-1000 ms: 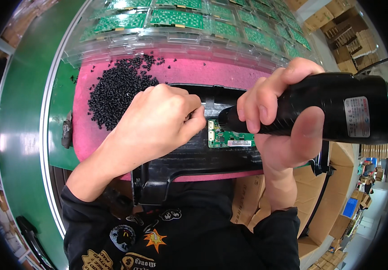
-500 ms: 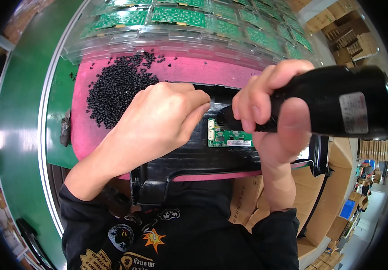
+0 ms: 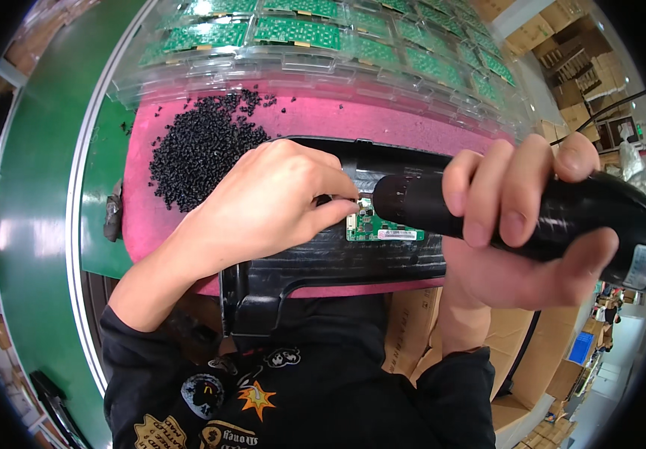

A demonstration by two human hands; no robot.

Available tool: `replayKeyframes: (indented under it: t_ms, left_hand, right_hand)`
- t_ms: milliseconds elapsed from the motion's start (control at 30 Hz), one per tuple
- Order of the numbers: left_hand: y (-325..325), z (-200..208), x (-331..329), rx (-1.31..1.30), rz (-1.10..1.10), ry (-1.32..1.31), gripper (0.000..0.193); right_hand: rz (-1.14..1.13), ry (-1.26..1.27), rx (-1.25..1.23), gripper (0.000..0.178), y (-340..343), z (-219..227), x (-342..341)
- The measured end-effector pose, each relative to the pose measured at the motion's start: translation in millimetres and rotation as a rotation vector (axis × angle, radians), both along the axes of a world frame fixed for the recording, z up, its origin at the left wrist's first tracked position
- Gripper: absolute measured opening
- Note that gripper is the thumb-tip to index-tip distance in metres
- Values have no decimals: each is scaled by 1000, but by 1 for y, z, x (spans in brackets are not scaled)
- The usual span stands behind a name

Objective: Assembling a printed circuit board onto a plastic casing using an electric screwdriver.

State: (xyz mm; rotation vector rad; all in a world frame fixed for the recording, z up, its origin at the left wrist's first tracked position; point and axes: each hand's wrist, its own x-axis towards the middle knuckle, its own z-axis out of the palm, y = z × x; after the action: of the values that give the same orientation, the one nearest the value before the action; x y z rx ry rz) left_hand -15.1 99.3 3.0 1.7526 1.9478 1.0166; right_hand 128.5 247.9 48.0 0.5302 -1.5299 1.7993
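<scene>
We grip the black electric screwdriver (image 3: 517,213) in our right hand (image 3: 532,224), its long axis level, tip pointing left toward our left hand (image 3: 263,198), whose fingertips pinch at the green circuit board (image 3: 379,228).

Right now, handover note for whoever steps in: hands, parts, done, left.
Left hand: fingertips pinched at the driver's bit, apparently holding a small screw; too small to confirm.
Right hand: gripping the black electric screwdriver, tip aimed at the small green circuit board.
Board sits in the black plastic housing on the pink mat. Pile of black screws on the mat; trays of green boards behind.
Done: board seated.
Left: driving screws; how many are in cannot be told.
</scene>
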Motion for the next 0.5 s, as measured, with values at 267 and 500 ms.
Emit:
replayKeyframes:
  t_ms: [267, 500]
  left_hand:
    - [4, 1, 0, 84, -91, -184, 15]
    - [5, -6, -2, 189, -160, -192, 18]
  right_hand:
    - [-66, -35, -61, 47, -9, 10, 15]
    - [10, -27, -16, 48, -7, 6, 16]
